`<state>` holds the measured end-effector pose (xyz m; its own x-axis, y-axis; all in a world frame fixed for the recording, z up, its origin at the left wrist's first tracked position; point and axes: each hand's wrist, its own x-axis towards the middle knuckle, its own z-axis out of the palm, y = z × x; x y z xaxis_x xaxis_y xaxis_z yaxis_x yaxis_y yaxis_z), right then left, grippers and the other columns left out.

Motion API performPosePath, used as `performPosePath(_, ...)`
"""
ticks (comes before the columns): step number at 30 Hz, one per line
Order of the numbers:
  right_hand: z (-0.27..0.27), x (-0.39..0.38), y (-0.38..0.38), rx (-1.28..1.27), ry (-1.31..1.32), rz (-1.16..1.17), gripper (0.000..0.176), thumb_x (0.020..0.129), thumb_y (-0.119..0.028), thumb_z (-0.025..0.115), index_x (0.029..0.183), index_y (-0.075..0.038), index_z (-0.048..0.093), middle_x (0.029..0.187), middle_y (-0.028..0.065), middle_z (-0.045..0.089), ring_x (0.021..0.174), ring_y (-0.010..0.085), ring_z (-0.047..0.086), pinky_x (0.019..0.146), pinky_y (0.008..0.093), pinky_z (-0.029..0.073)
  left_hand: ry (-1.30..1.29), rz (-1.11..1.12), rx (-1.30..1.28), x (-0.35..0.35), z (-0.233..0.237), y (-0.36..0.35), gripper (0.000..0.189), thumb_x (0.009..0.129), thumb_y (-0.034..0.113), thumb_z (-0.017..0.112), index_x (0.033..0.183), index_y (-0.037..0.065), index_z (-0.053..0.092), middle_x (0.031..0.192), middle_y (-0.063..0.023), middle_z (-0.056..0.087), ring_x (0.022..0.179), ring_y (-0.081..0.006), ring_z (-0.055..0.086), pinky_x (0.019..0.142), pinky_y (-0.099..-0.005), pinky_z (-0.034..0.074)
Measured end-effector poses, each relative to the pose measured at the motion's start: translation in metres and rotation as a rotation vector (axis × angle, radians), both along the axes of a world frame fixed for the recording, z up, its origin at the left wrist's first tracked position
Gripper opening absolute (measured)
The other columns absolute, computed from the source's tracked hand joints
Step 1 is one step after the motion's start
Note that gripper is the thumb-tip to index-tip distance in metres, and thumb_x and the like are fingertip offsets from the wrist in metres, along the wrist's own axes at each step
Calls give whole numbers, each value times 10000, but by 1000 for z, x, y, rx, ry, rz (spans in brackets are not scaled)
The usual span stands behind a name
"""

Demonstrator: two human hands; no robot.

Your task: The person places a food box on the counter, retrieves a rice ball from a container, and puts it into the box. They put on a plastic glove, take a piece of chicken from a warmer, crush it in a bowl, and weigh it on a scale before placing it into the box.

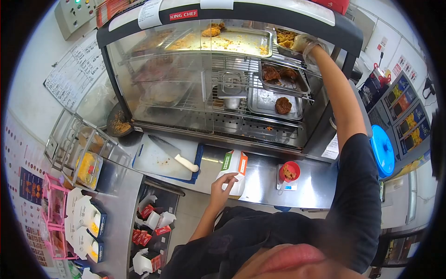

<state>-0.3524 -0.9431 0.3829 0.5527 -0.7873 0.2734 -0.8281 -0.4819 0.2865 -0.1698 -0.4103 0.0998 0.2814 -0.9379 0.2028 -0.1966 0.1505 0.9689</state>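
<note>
My right hand (306, 45), in a clear plastic glove, reaches into the top right of the glass food warmer (162, 122). It is at a metal tray of fried pieces (285, 38); its fingers are partly hidden, and what they hold cannot be made out. My left hand (223, 187) is bare and rests on a white food box (236, 174) with green and orange panels, its fingers apart. To the right, a red bowl of crumbly food (290, 171) sits on a small scale (287, 187).
A knife (174, 154) lies on a white cutting board (155, 160) at the left of the counter. Lower warmer trays hold dark fried pieces (283, 106). A wire rack (76, 146) stands left; a blue lid (382, 151) is at the right.
</note>
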Motion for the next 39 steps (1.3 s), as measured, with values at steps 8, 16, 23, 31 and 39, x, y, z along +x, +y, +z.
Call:
performPosePath(8,14,2,29,-31,72,41,340,640,-306,672,887,-72,684,831,162,676,770,300,660,677,417,517,6,-6,4,-1,2,1,194,893,71,563,1059,1,635,858,-98,678,813,-144,644,766,-266,481)
performPosePath(16,21,-5,48,-44,-27,-134,479,707,-395,733,1074,-100,647,953,141,669,893,240,654,775,361,528,-15,-17,16,-3,-2,0,191,886,79,572,1051,16,644,864,-95,682,807,-148,647,756,-264,481)
performPosePath(23,22,-22,72,-17,-136,-123,488,714,-385,737,1097,-100,631,983,135,660,915,235,646,797,353,525,-29,-81,35,-10,3,-6,196,906,103,556,1052,-2,635,859,-97,673,837,-152,641,788,-278,471)
performPosePath(31,17,-22,97,56,-245,-84,501,722,-373,742,1122,-100,613,1018,127,650,941,228,638,822,344,522,-17,-127,15,-18,1,-21,194,887,83,576,1056,11,638,871,-101,682,815,-163,651,765,-274,484)
performPosePath(39,5,-29,113,89,-349,-20,515,731,-361,747,1148,-100,595,1052,120,640,966,221,629,847,335,519,-30,-144,-4,-18,3,-28,190,888,80,575,1052,7,638,874,-100,679,823,-159,648,763,-270,484)
